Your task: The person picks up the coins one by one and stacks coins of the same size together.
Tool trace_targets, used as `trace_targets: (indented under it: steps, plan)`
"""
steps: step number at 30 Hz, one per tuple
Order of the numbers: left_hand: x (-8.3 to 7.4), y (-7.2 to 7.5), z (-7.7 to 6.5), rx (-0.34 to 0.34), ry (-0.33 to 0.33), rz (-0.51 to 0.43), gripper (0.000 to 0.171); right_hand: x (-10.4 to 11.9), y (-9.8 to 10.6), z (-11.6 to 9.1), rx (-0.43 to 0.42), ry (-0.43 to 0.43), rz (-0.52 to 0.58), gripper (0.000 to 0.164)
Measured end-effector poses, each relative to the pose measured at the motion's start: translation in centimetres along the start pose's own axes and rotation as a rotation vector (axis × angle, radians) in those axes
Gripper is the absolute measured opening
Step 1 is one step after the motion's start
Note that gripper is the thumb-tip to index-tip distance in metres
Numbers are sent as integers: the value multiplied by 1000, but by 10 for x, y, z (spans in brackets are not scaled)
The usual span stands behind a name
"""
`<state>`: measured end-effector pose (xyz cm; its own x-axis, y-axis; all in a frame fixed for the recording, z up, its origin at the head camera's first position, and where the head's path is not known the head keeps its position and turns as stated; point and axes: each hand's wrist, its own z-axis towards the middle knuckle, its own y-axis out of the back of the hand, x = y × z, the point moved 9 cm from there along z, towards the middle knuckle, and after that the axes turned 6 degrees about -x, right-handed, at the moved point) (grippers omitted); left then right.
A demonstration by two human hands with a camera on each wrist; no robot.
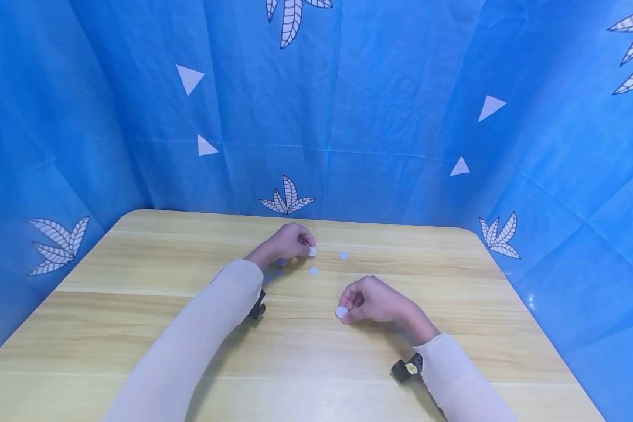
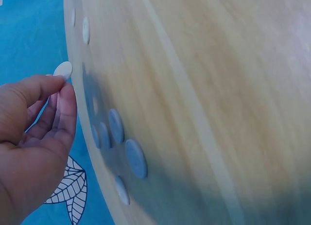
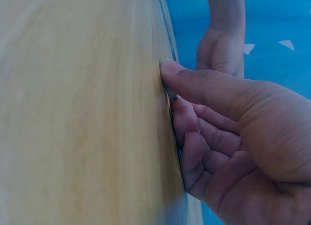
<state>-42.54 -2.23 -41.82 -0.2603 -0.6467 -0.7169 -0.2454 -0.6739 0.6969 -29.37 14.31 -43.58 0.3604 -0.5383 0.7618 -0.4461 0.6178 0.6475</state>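
My left hand [image 1: 291, 241] pinches a small white disc [image 2: 63, 70] between thumb and fingertips near the far side of the table. In the left wrist view this disc is tilted and apart from the wood. Nearer to me, my right hand [image 1: 375, 300] holds another white disc [image 1: 341, 312] at its thumb and fingertips, low over the tabletop; the right wrist view hides that disc behind the thumb [image 3: 194, 81]. Two pale discs lie between and beyond the hands, one disc [image 1: 314, 271] nearer and another disc [image 1: 344, 255] farther right.
Several blue-grey discs [image 2: 136, 158] lie flat in the shadow of my left forearm, close together. The wooden table [image 1: 306, 357] has rounded far corners. Blue curtains [image 1: 380, 117] with leaf and triangle prints stand behind it and at both sides.
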Motion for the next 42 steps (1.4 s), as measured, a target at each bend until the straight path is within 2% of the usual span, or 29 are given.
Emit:
trace_targets:
  steps: [9,18,24,33,42]
  plan:
    - [-1,7,-5,-6,48,-63,15,1,0,0,-4,12,5,18]
    - [-4,12,-13,-10,22,-63,15,1,0,1,-6,19,-22,17]
    - [-5,15,-20,-17,-23,-79,15,-1,-1,0,-10,-3,-21,17]
    - [-4,20,-29,-27,-28,-70,14,0,-1,-1,-9,-7,-13,17]
    - [-8,19,-39,6,-43,-97,14,-1,-1,0,-13,-1,-12,17]
